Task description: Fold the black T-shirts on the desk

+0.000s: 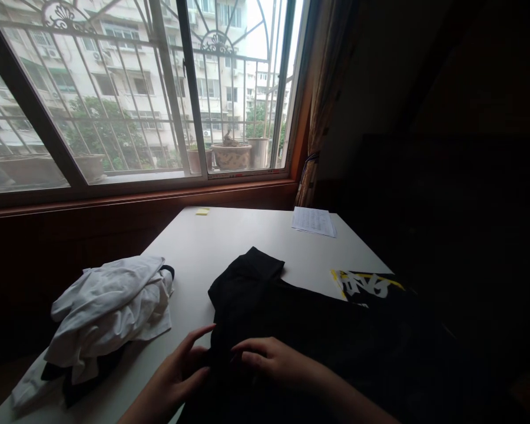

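Observation:
A black T-shirt [291, 318] is spread over the near part of the white table, with one short sleeve [260, 265] pointing toward the window. My left hand [188, 359] is at the shirt's left edge, its index finger stretched along the cloth and its thumb apart below. On the cloth just to the right, my right hand [269, 356] has its fingers bent, thumb and index finger close together on the dark fabric. The fold between the hands is too dark to make out. A white and yellow print [366, 284] shows on black cloth at the right.
Crumpled white clothing [115, 300] with dark parts lies on the left of the white table [229, 229]. Printed sheets [313, 221] and yellow sticky notes [202, 211] are near the far edge. Beyond are a barred window [194, 88] and a tied curtain [313, 159].

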Tool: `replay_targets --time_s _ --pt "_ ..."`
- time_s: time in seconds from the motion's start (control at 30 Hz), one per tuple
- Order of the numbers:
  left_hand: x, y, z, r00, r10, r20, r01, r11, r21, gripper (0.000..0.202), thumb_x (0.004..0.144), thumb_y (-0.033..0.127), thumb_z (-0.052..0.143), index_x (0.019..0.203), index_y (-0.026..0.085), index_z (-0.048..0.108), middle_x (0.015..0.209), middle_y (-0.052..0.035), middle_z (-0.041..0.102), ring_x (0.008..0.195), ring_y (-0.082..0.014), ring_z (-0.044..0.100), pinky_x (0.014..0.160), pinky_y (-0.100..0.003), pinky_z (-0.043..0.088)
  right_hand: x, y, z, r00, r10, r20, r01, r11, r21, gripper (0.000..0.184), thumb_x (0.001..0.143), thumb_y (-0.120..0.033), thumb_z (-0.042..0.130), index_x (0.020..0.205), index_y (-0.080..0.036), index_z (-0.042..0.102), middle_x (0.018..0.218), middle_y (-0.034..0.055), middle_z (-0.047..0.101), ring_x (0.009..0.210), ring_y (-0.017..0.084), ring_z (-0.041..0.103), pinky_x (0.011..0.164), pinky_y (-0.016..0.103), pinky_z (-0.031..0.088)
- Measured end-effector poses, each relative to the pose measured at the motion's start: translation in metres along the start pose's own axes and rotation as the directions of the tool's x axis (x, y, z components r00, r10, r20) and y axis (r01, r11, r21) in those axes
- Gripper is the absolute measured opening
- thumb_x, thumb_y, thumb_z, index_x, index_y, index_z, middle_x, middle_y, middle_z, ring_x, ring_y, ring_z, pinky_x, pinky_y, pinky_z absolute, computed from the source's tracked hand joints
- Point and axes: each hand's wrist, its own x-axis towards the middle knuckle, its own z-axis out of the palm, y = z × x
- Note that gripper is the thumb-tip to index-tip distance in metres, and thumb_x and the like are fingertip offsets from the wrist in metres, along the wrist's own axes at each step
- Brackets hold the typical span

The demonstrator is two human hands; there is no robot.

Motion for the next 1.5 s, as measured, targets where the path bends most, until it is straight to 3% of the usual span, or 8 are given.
replay_targets --time_s 0.3,0.53,0.7,0.83,1.0,1.17,1.27,1.5 --pt "0.033 0.028 0.060 0.962 0.078 0.263 0.095 0.805 -0.586 0.041 0.095 0.026 0.056 0.134 0.030 0.045 0.141 -0.0095 0.059 0.126 -0.0292 0.060 0.109 -0.051 0.045 -0.021 0.019 0.025 0.984 -0.002 -0.180 0.133 0.680 0.721 0.061 0.075 -0.037 0.082 0.130 -0.020 0.062 0.109 0.0091 0.071 0.104 0.028 0.068 0.098 0.044 0.046" --pt "0.079 0.013 0.009 0.876 0.482 0.004 -0.468 0.848 0.248 0.052 0.084 0.002 0.037 0.126 0.024 0.058 0.141 -0.0087 0.056 0.139 -0.0285 0.046 0.118 -0.053 0.036 -0.028 0.014 0.030 0.910 0.209 -0.359 0.135 0.669 0.731 0.043 0.059 -0.012 0.075 0.100 -0.020 0.071 0.091 0.0021 0.072 0.088 0.023 0.067 0.080 0.033 0.049" --pt "0.120 -0.012 -0.008 0.859 0.474 0.191 -0.498 0.692 0.523 0.089 0.073 -0.006 0.038 0.156 0.026 0.029 0.164 -0.0074 0.027 0.155 -0.0295 0.008 0.122 -0.062 0.022 -0.046 -0.005 0.010 0.889 0.198 -0.412 0.174 0.687 0.706 0.033 0.062 -0.013 0.071 0.094 -0.019 0.072 0.079 -0.0003 0.070 0.072 0.018 0.063 0.066 0.027 0.045" --pt "0.145 -0.021 0.007 0.828 0.463 0.317 -0.559 0.631 0.539 0.077 0.079 0.003 0.058 0.150 0.024 0.038 0.152 -0.0124 0.047 0.151 -0.0348 0.021 0.121 -0.067 0.019 -0.069 -0.040 -0.008 0.867 0.186 -0.462 0.202 0.717 0.667 0.036 0.067 -0.016 0.072 0.103 -0.018 0.074 0.085 0.0031 0.075 0.080 0.022 0.069 0.072 0.030 0.050" --pt "0.145 -0.012 0.024 0.838 0.427 0.341 -0.545 0.703 0.457 0.023 0.087 0.013 0.058 0.108 0.021 0.064 0.115 -0.0097 0.069 0.111 -0.0273 0.064 0.119 -0.059 0.028 -0.110 -0.051 -0.053 0.675 0.172 -0.718 0.404 0.728 0.554 0.047 0.074 -0.025 0.076 0.120 -0.024 0.070 0.102 0.0042 0.078 0.097 0.028 0.072 0.087 0.038 0.055" --pt "0.096 0.026 0.010 0.945 0.240 0.224 -0.291 0.929 0.230 0.022 0.096 0.041 0.056 0.096 0.021 0.066 0.085 -0.0020 0.069 0.076 -0.0196 0.065 0.074 -0.032 0.057 -0.142 -0.023 -0.105 0.420 0.202 -0.885 0.501 0.761 0.412 0.063 0.075 -0.030 0.081 0.134 -0.034 0.059 0.122 0.0009 0.073 0.108 0.026 0.071 0.087 0.035 0.060" --pt "0.060 0.054 -0.004 1.000 0.006 -0.031 -0.008 0.996 -0.093 0.039 0.079 0.053 0.077 0.103 0.023 0.073 0.101 -0.0059 0.075 0.098 -0.0274 0.070 0.085 -0.033 0.058 -0.140 -0.012 -0.108 0.477 0.175 -0.861 0.476 0.772 0.421 0.068 0.075 -0.032 0.083 0.136 -0.035 0.054 0.131 0.0016 0.068 0.116 0.025 0.067 0.093 0.033 0.058" --pt "0.020 0.074 -0.038 0.882 -0.409 -0.235 0.273 0.849 -0.452 0.058 0.064 0.049 0.089 0.114 0.024 0.074 0.111 -0.0072 0.076 0.114 -0.0371 0.067 0.090 -0.039 0.062 -0.121 0.009 -0.069 0.775 0.102 -0.624 0.091 0.959 0.270 0.081 0.088 -0.069 0.060 0.153 -0.032 0.031 0.152 0.0132 0.048 0.122 0.028 0.062 0.107 0.047 0.047"
